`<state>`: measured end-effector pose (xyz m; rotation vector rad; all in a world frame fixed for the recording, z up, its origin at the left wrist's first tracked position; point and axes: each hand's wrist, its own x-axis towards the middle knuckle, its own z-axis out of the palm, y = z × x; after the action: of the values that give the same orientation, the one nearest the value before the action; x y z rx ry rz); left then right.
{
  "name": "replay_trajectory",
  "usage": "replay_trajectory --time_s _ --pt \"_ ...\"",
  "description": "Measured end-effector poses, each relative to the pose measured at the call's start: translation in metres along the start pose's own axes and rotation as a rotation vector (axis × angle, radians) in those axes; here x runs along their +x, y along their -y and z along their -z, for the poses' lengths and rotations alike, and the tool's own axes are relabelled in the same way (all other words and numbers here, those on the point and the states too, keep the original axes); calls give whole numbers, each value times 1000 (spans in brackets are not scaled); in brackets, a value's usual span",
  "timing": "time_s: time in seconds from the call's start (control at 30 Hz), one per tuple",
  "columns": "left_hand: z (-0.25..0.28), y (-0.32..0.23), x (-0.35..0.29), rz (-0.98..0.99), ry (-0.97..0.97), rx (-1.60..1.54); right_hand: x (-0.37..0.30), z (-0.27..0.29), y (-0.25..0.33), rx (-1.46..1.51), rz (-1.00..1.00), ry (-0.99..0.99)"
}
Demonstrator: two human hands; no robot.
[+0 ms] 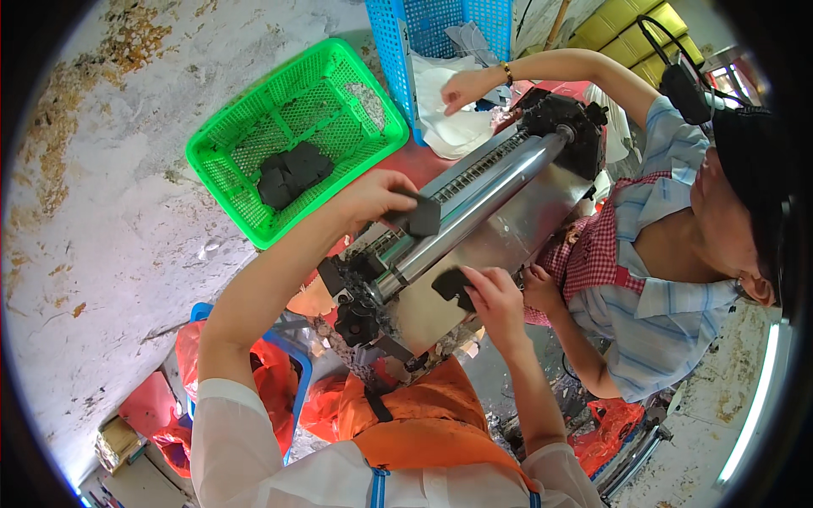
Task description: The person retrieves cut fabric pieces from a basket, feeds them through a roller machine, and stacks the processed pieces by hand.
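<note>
My left hand [383, 200] grips a flat dark grey piece [422, 219] over the near end of a roller machine. Its fingers are closed on the piece's left side. Nearer to me, my right hand [501, 306] pinches another dark piece [452, 288], which has a notched edge, above the machine's metal plate [500, 245]. A long shiny roller [483, 207] runs across the machine between my two hands. More dark flat pieces [292, 173] lie piled in a green plastic basket [218, 199] beyond my left forearm. What the pieces are made of is unclear.
A co-worker in a checked apron [584, 245] stands at the right, one arm reaching over the machine's far end toward white pieces [457, 110] by a blue crate [391, 51]. A blue-rimmed bin [298, 398] with red bags stands at lower left. A stained wall [102, 212] rises leftward.
</note>
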<state>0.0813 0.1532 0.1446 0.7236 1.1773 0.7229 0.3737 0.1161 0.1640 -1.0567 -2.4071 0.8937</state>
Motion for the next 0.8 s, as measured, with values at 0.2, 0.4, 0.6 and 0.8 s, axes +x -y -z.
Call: replay_trajectory --time_s 0.2,0.4,0.6,0.8 --pt "-7 5 -5 -127 150 -259 10 -25 -4 -139 233 -329" --pt "-2 9 1 -81 165 -12 0 1 -7 162 56 -35" --pt "7 -1 -3 -86 147 -343 22 -37 13 347 -355 -320" --pt "13 13 9 1 178 22 -30 -13 9 548 -333 -342"
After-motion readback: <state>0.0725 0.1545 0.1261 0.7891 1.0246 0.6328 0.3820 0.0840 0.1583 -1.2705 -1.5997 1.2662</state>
